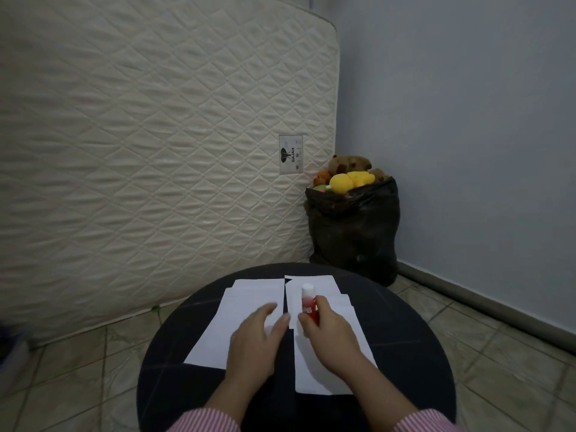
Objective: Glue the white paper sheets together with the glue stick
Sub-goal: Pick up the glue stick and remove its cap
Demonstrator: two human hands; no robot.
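Two stacks of white paper sheets lie side by side on a round black table (405, 344): the left stack (240, 307) and the right stack (324, 378). A red glue stick (309, 302) with a white cap stands upright over the right stack. My right hand (330, 335) is wrapped around its red body. My left hand (257, 338) rests flat on the left stack near the gap between the stacks, fingers spread, holding nothing. The cap is on the glue stick.
A quilted cream mattress (156, 135) leans upright behind the table. A black bag (355, 229) stuffed with plush toys (346, 179) stands in the corner by the blue-grey wall. Tiled floor surrounds the table.
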